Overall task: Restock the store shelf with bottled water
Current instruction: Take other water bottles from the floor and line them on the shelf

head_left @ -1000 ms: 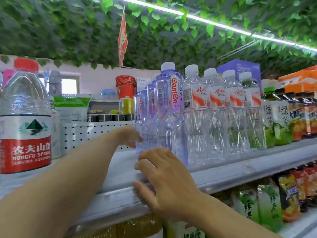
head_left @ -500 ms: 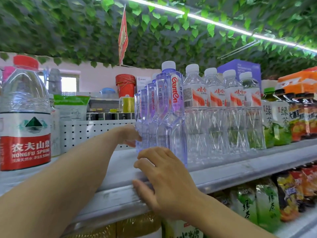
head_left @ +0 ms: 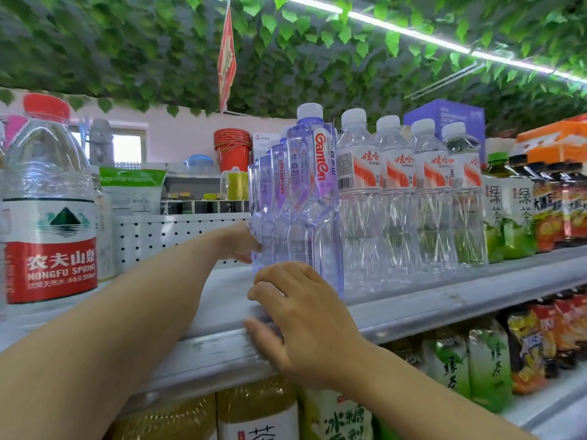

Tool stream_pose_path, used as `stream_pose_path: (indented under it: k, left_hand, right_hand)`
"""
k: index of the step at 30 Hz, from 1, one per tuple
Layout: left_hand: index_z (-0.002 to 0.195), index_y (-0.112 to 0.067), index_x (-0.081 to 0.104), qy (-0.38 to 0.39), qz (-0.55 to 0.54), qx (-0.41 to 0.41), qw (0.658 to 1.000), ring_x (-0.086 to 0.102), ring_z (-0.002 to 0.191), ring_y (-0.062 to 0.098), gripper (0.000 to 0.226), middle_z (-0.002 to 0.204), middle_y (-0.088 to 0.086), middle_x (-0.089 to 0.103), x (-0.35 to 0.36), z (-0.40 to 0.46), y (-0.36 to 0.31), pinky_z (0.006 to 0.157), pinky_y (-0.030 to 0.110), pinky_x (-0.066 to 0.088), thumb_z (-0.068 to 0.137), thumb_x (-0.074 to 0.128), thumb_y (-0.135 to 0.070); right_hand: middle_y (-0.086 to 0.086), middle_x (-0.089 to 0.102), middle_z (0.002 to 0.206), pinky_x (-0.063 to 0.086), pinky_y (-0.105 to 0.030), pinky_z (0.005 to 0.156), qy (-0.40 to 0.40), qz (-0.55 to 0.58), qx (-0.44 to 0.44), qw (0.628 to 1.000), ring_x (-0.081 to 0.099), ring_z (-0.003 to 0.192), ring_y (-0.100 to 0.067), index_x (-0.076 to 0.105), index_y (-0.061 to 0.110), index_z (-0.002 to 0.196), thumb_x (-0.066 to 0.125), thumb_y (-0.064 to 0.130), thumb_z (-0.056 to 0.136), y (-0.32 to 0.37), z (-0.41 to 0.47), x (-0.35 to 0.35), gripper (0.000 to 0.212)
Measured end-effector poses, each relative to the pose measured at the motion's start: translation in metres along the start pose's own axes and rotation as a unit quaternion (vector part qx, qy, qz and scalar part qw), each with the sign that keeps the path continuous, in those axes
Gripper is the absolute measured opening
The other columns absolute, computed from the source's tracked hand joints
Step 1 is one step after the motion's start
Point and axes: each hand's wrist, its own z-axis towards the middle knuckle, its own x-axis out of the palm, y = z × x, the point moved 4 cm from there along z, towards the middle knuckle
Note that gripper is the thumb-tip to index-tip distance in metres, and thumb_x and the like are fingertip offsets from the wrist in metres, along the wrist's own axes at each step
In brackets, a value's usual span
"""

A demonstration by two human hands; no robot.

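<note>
A row of purple-tinted Ganten water bottles [head_left: 313, 198] stands front to back on the grey top shelf [head_left: 413, 312]. My left hand [head_left: 239, 244] reaches along the row's left side and grips a rear Ganten bottle [head_left: 263, 217] low down; its fingertips are hidden behind the bottles. My right hand [head_left: 301, 315] is at the shelf's front edge. Its fingers curl round the lower left of the front bottle and its thumb lies on the shelf lip. Clear Wahaha water bottles [head_left: 362, 198] with white caps stand directly to the right of the purple row.
A large Nongfu Spring jug [head_left: 47, 217] stands at the far left of the shelf. Green tea and dark drink bottles [head_left: 521, 211] fill the right end. A white pegboard panel [head_left: 165, 236] backs the bare gap between jug and purple row. More drinks sit on the shelf below.
Both hands stay where they were on the purple row; only the view has shifted slightly.
</note>
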Motion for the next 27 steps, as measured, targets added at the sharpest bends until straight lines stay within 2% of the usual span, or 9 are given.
stream_pose_path:
  k: [4, 6, 8, 11, 18, 21, 23, 25, 27]
  left_hand:
    - [0.096, -0.015, 0.057, 0.003, 0.002, -0.008, 1.0, 0.061, 0.106, 0.027, 0.019, 0.116, 0.014, 0.062, 0.001, -0.005, -0.003, 0.091, 0.035, 0.051, 0.09, 0.055, 0.003]
    - [0.11, -0.013, 0.054, 0.008, 0.015, -0.021, 1.0, 0.057, 0.111, 0.027, 0.026, 0.126, 0.013, 0.057, 0.001, -0.009, -0.005, 0.092, 0.034, 0.049, 0.09, 0.054, 0.004]
    - [0.131, -0.008, 0.043, 0.002, 0.05, -0.045, 0.998, 0.053, 0.118, 0.029, 0.042, 0.134, 0.015, 0.051, -0.006, -0.017, -0.008, 0.095, 0.034, 0.047, 0.091, 0.055, 0.002]
    - [0.141, 0.001, 0.03, -0.024, 0.09, -0.086, 0.992, 0.053, 0.121, 0.032, 0.058, 0.137, 0.021, 0.047, -0.024, -0.033, -0.013, 0.1, 0.043, 0.046, 0.09, 0.058, -0.001]
    - [0.136, -0.006, 0.037, -0.081, 0.159, -0.108, 0.978, 0.059, 0.113, 0.024, 0.053, 0.127, 0.013, 0.058, -0.046, -0.097, -0.019, 0.096, 0.042, 0.048, 0.09, 0.061, -0.013]
    - [0.135, -0.011, 0.04, -0.113, 0.149, -0.101, 0.977, 0.06, 0.098, 0.021, 0.053, 0.11, 0.009, 0.061, -0.045, -0.125, -0.015, 0.082, 0.034, 0.048, 0.088, 0.064, -0.015]
    - [0.132, -0.013, 0.045, -0.128, 0.127, -0.084, 0.98, 0.056, 0.092, 0.02, 0.052, 0.11, 0.008, 0.061, -0.042, -0.142, -0.014, 0.071, 0.029, 0.043, 0.085, 0.066, -0.015]
    - [0.126, -0.014, 0.05, -0.144, 0.099, -0.07, 0.982, 0.054, 0.095, 0.02, 0.047, 0.116, 0.009, 0.06, -0.039, -0.157, -0.015, 0.074, 0.029, 0.043, 0.083, 0.07, -0.016]
    - [0.117, -0.017, 0.054, -0.165, 0.088, -0.059, 0.981, 0.056, 0.102, 0.023, 0.04, 0.118, 0.009, 0.06, -0.036, -0.173, -0.017, 0.088, 0.035, 0.047, 0.081, 0.072, -0.018]
  right_hand:
    - [-0.002, 0.058, 0.101, 0.037, -0.033, 0.084, 0.0, 0.0, -0.003, 1.0, 0.05, 0.092, -0.02, 0.06, 0.011, 0.095, 0.041, 0.04, 0.089, 0.0, 0.0, 0.0, 0.036]
    - [-0.003, 0.057, 0.1, 0.038, -0.034, 0.084, 0.0, -0.001, -0.003, 1.0, 0.05, 0.091, -0.02, 0.06, 0.011, 0.094, 0.041, 0.04, 0.089, -0.001, 0.0, 0.0, 0.035]
    - [-0.002, 0.057, 0.1, 0.038, -0.034, 0.083, 0.004, -0.006, -0.004, 1.0, 0.05, 0.091, -0.021, 0.059, 0.011, 0.094, 0.04, 0.04, 0.089, -0.001, 0.0, 0.0, 0.035]
    - [-0.002, 0.058, 0.1, 0.038, -0.034, 0.083, 0.002, -0.009, -0.006, 1.0, 0.051, 0.091, -0.021, 0.06, 0.012, 0.095, 0.04, 0.041, 0.089, -0.001, 0.0, 0.001, 0.036]
    - [-0.003, 0.06, 0.095, 0.045, -0.038, 0.08, -0.024, 0.001, -0.014, 1.0, 0.054, 0.086, -0.022, 0.061, 0.012, 0.09, 0.041, 0.039, 0.085, 0.0, -0.001, 0.0, 0.034]
    - [-0.004, 0.062, 0.095, 0.048, -0.037, 0.078, -0.041, 0.015, -0.02, 0.999, 0.057, 0.086, -0.024, 0.062, 0.011, 0.088, 0.044, 0.036, 0.084, 0.0, -0.002, -0.003, 0.032]
    - [-0.003, 0.062, 0.095, 0.05, -0.034, 0.077, -0.047, 0.017, -0.021, 0.999, 0.058, 0.086, -0.023, 0.063, 0.012, 0.088, 0.044, 0.035, 0.084, 0.001, -0.004, -0.006, 0.031]
    - [-0.004, 0.064, 0.095, 0.05, -0.032, 0.077, -0.05, 0.013, -0.01, 0.999, 0.059, 0.086, -0.023, 0.063, 0.012, 0.089, 0.043, 0.035, 0.083, 0.004, -0.006, -0.011, 0.032]
    - [-0.007, 0.065, 0.099, 0.051, -0.033, 0.078, -0.043, 0.016, 0.011, 0.999, 0.061, 0.09, -0.026, 0.064, 0.009, 0.092, 0.041, 0.036, 0.083, 0.008, -0.01, -0.017, 0.036]
